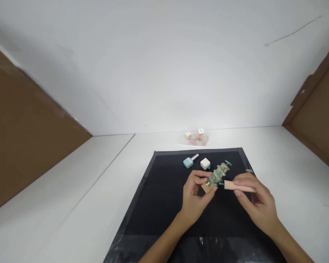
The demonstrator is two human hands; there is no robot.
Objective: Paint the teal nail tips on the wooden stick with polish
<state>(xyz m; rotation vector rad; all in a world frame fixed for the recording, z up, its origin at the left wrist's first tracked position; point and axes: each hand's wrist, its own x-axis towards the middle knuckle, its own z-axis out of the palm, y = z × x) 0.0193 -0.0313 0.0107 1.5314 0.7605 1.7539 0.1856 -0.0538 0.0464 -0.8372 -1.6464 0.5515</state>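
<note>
My left hand (194, 195) pinches the near end of a tan, wood-coloured strip (207, 187) by its edges. Several glossy green false nails (218, 173) sit crosswise along it, and a small silver ball shows at the near end. In my right hand (259, 201) is a nail polish brush (237, 186), held by its long pale pink cap. Its green-coated tip points left and meets or nearly meets a nail close to my left fingertips. Just beyond the strip lies a white, cube-shaped polish bottle (205, 163) with green at its neck.
A teal polish bottle with a silver cap (188, 162) lies on the black mat (159, 204). Behind the mat, a clear plastic bag (194, 141) holds white bottles with pink caps. A white wall (164, 73) rises at the back, with brown panels (24, 120) on both sides.
</note>
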